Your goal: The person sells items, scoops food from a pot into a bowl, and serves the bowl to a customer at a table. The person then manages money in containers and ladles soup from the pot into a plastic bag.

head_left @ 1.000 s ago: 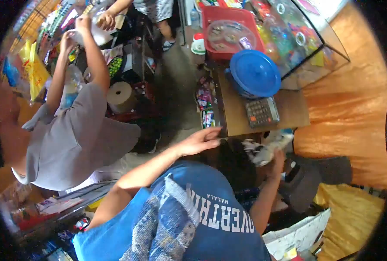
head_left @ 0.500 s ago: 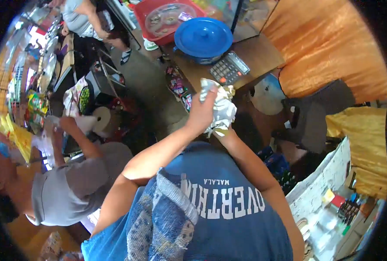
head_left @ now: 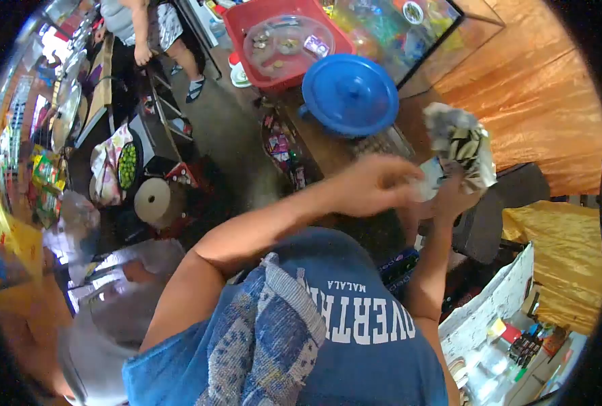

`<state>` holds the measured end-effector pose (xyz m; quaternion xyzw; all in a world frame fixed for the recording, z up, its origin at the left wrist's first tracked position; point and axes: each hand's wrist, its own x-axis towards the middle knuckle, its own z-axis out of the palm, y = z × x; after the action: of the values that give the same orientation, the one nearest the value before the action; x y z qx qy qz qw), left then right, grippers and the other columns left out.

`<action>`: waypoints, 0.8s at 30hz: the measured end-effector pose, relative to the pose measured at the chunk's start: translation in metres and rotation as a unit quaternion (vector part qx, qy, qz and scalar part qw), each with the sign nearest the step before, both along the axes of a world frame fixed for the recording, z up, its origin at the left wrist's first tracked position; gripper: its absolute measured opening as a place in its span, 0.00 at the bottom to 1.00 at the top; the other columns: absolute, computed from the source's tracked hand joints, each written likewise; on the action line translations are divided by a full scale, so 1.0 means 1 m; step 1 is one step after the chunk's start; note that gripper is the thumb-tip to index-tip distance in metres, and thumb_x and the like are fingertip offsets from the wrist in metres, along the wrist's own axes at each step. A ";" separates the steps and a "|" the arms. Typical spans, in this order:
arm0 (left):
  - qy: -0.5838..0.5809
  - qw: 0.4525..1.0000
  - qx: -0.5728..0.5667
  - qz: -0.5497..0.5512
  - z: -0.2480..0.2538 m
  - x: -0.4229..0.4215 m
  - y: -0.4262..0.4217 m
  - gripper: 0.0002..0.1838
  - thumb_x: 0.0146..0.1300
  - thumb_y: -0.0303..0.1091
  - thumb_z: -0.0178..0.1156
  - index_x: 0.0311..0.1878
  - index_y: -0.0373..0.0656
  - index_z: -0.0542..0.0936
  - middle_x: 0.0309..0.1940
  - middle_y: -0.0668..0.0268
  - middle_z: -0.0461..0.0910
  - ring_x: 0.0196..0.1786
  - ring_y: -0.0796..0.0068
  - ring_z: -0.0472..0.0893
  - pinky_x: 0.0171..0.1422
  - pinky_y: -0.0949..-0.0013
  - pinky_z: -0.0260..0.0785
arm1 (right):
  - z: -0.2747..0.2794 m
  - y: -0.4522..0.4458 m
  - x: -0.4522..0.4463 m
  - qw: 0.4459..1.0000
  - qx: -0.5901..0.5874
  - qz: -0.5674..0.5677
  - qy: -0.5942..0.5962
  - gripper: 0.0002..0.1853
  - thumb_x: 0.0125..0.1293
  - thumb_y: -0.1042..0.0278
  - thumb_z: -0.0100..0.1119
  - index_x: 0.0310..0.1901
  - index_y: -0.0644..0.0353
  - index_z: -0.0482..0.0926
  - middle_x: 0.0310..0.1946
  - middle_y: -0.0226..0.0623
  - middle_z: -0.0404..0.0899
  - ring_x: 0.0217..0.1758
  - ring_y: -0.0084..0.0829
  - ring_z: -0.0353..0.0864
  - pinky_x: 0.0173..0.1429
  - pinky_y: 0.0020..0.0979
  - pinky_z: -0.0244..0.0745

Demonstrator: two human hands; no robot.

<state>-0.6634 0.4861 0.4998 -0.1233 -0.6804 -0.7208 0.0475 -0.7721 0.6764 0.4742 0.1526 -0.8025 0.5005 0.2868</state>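
Note:
My right hand (head_left: 455, 196) grips a crumpled white and cream bundle (head_left: 467, 145) with dark stripes; whether it is paper, plastic or cloth I cannot make out. A pale, thin piece (head_left: 428, 179) sticks out between the bundle and my left hand (head_left: 379, 183). Motion smears the left hand's curled fingers, and whether they hold or only meet that pale piece is unclear. Just beyond the left hand, a calculator (head_left: 385, 143) lies partly hidden beside a blue lidded tub (head_left: 350, 95) on the wooden table (head_left: 321, 145).
A red basin (head_left: 247, 61) holding a clear tray with coins stands behind the tub. To its right is a glass case (head_left: 409, 40) of packets. One person in grey (head_left: 122, 325) is close on my left; another (head_left: 139, 30) stands farther back. An orange curtain (head_left: 531, 81) hangs at right.
The bundle has moved right in my right hand, away from the calculator. My left hand has come off the bundle's near side and is now left of it, blurred.

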 end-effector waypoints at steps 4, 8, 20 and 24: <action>0.057 0.890 -0.313 0.328 -0.050 -0.088 -0.151 0.11 0.60 0.37 0.62 0.41 0.41 0.83 0.38 0.55 0.83 0.42 0.60 0.82 0.48 0.58 0.74 | -0.015 0.011 -0.087 0.958 0.284 -0.046 -0.007 0.15 0.63 0.68 0.61 0.49 0.66 0.75 0.47 0.49 0.74 0.47 0.37 0.76 0.48 0.35 0.71; 0.018 0.793 -0.501 0.347 -0.124 -0.177 -0.257 0.16 0.57 0.42 0.63 0.46 0.46 0.82 0.50 0.54 0.76 0.55 0.53 0.74 0.56 0.50 0.68 | -0.038 -0.036 -0.080 0.968 0.165 0.009 -0.187 0.21 0.61 0.63 0.65 0.51 0.64 0.74 0.37 0.39 0.77 0.39 0.31 0.75 0.47 0.33 0.71; -0.032 0.757 -0.589 0.280 -0.135 -0.256 -0.298 0.20 0.58 0.38 0.60 0.53 0.44 0.78 0.59 0.53 0.71 0.63 0.52 0.69 0.64 0.43 0.60 | -0.043 -0.128 -0.071 0.942 0.165 -0.027 -0.290 0.11 0.63 0.68 0.61 0.44 0.65 0.76 0.36 0.36 0.77 0.39 0.23 0.75 0.43 0.26 0.70; 0.020 0.904 -0.283 0.320 -0.049 -0.196 -0.290 0.12 0.61 0.28 0.58 0.48 0.37 0.77 0.32 0.59 0.81 0.36 0.64 0.81 0.42 0.65 0.71 | 0.012 -0.107 -0.028 0.969 0.015 -0.102 -0.223 0.14 0.65 0.67 0.59 0.49 0.63 0.72 0.42 0.36 0.76 0.43 0.25 0.74 0.48 0.28 0.70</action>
<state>-0.8592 0.1958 0.4503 0.0786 -0.8575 -0.4411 0.2528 -0.7997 0.5696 0.4861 -0.0413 -0.8651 0.4775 0.1480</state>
